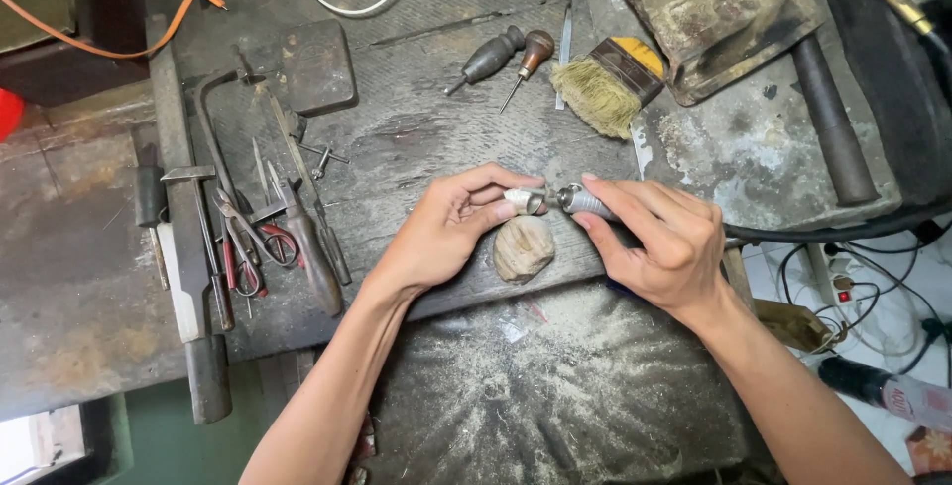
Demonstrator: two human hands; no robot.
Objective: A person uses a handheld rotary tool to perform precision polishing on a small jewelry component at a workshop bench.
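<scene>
Head view showed my left hand [448, 227] pinching a small silver ring [526, 200], light, stiff and slippery, by its edges. My right hand [666, 242] was clamped pen-style on the rotary handpiece [585, 201].

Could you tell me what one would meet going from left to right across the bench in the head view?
Hammer → pliers → left hand → small ring → rotary handpiece → right hand.

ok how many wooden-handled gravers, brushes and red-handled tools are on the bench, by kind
wooden-handled gravers: 2, one dark, one brown
brushes: 1, bristle brush
red-handled tools: 2, scissors and pliers
total: 5
</scene>
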